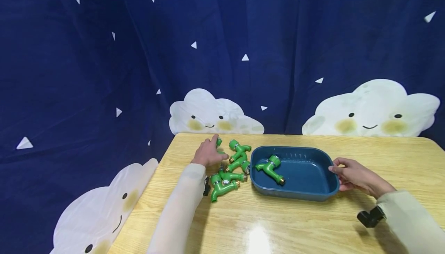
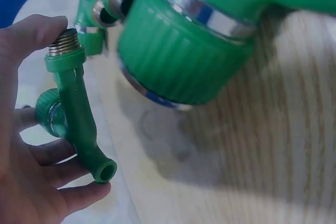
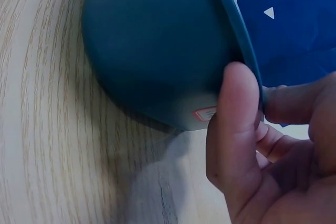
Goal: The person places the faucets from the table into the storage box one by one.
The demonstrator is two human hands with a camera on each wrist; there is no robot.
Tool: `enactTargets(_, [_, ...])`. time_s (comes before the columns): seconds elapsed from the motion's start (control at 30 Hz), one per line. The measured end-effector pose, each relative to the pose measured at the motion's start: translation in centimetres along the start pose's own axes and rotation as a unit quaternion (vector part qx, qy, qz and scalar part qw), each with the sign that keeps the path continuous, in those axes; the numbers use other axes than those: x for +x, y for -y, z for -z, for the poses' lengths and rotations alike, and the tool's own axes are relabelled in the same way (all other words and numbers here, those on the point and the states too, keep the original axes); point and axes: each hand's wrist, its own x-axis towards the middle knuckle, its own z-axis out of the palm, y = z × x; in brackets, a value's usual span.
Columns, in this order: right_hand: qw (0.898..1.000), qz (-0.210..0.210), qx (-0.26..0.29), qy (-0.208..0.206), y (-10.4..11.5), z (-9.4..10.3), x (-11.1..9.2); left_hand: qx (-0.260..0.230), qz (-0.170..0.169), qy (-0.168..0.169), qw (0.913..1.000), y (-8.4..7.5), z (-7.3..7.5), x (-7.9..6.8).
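Note:
At the back left of the table, my left hand (image 1: 206,153) grips a green plastic tap (image 2: 77,111). In the left wrist view the thumb lies on its metal threaded end and the fingers curl behind its body and spout. On the right, my right hand (image 1: 356,175) pinches the rim of a dark blue rectangular basin (image 1: 295,194), with the thumb against the outer wall. One green tap (image 1: 269,169) lies inside the basin at its left end. Several more green taps (image 1: 222,188) lie in a loose pile between the left hand and the basin.
The light wooden table (image 1: 278,223) carries everything. A dark blue curtain (image 1: 222,53) with clouds and white triangles hangs behind and to the left. The pile's nearest taps lie close under the left wrist, beside the basin's left wall.

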Motion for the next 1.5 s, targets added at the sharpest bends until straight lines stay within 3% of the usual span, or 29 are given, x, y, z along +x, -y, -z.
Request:
enactTargets(0.4, [1.0,0.006,0.004,0.0,0.0,0.0,0.1,-0.039,-0.016,-0.015,0.999,-0.8,1.5,0.2])
enactTargets(1.13, [1.0,0.007,0.0,-0.005,-0.2,0.3,0.2,-0.027,-0.036,-0.005,0.999,-3.1,2.9,0.3])
enactTargets(1.5, [1.0,0.008,0.009,-0.003,-0.3,0.0,0.1,-0.033,-0.049,0.004,0.9983,-4.0,2.8,0.3])
